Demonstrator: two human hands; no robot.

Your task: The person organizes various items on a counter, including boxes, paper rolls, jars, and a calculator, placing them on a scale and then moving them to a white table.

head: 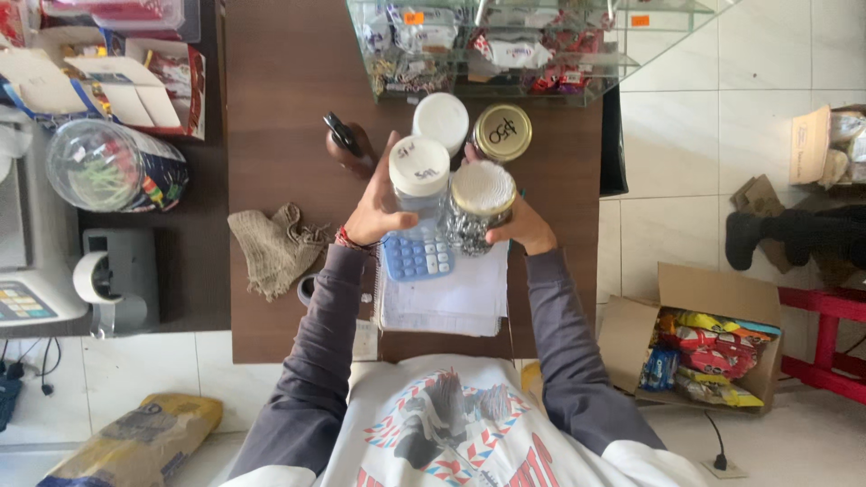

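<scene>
My left hand (377, 209) grips a clear jar with a white lid (419, 168), held up over the brown table (280, 108). Beside it, my right hand (523, 227) holds a second clear jar topped by a pale gold-rimmed lid (483, 189); its contents look dark and speckled. The two jars touch side by side. Below them lie a blue calculator (417, 254) and a stack of white papers (451, 302). Farther back stand a white-lidded jar (440, 119) and a gold-lidded jar (502, 133).
A glass display case (492, 45) with packets sits at the table's far edge. A knitted beige cloth (275, 245) lies left, a dark stapler-like tool (345, 137) behind it. A cash register (27, 289) stands far left; an open cardboard box of snacks (704, 347) rests on the floor.
</scene>
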